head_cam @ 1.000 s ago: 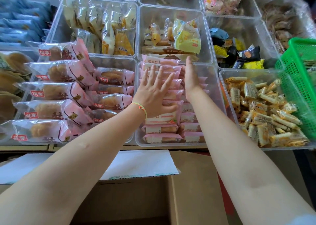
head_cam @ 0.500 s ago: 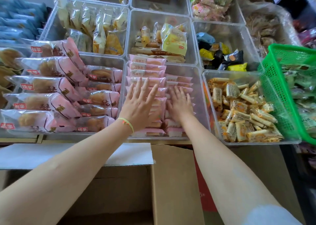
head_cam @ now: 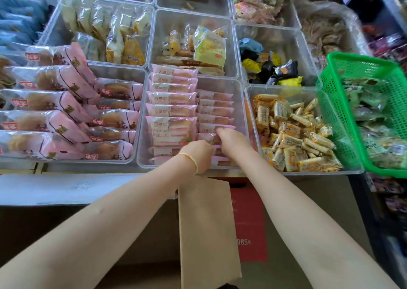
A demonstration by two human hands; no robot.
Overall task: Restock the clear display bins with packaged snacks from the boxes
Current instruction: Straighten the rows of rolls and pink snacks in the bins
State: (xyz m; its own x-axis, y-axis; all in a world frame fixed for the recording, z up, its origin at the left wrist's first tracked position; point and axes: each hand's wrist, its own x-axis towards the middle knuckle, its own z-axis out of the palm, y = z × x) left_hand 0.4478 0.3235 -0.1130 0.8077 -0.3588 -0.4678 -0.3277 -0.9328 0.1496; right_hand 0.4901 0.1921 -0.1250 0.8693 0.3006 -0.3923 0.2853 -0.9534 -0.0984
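While you lean over the clear bin [head_cam: 239, 104] from the head view, both your hands are down among the pink snack packs [head_cam: 174, 110] in its near end. Your left hand [head_cam: 198, 154] has curled fingers, and so does your right hand [head_cam: 231, 140], but you can't tell if either one grips a pack. An open cardboard box [head_cam: 207, 227] sits below your arms.
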